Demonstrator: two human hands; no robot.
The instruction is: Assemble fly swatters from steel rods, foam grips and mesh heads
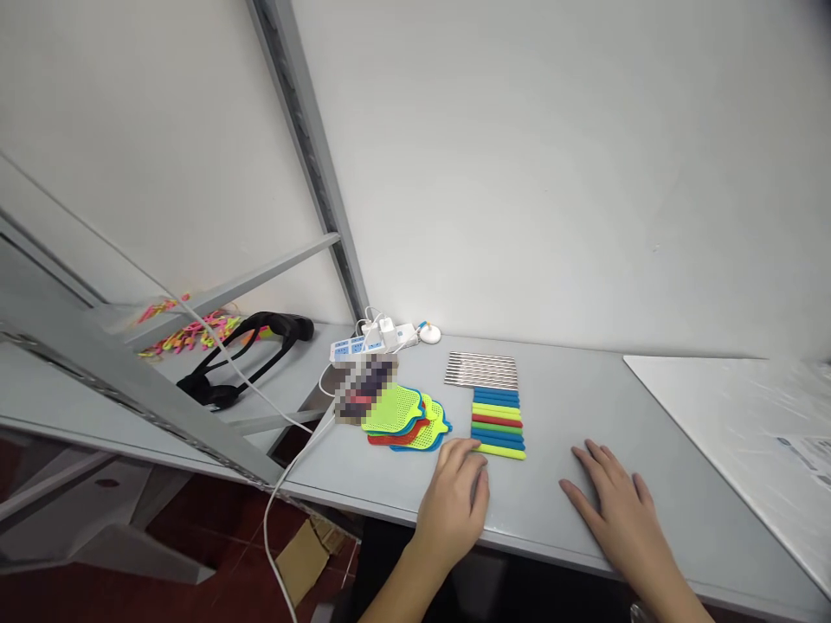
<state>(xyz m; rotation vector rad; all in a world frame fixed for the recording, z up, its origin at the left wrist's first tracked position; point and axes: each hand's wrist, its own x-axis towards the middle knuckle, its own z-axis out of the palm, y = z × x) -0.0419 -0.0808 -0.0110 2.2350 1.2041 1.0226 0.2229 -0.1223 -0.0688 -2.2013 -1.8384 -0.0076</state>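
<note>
The step in hand looks like the very start of handling: the parts lie laid out on the grey table (558,372), and no part is lifted. The person's left hand (453,495) is loosely curled, thumb apart from the fingers, with nothing seen in its grasp. Its fingertips are at the left end of the nearest lime tube (503,451); whether they touch it cannot be told. The right hand (615,502) is open, palm down, fingers spread, and holds nothing.

The coloured tubes (497,421) lie side by side at 1 o'clock from the left hand and 10 o'clock from the right. Just beyond them, at 12 o'clock, is a row of metal rods (481,369). The mesh paddles (392,414) overlap in a pile at 11 o'clock from the left hand.

The next move, as a judgement, would call for the left thumb and fingers to close on 1 piece without disturbing its neighbours.

Counted, there are about 10 tubes: lime, blue, red and 1 green. The rods number roughly 8 to 10, too fine to count surely. At least 4 paddles show, 2 of them lime; the overlap hides the total. There is 1 power strip (354,349), at 11 o'clock beyond the paddles.
</note>
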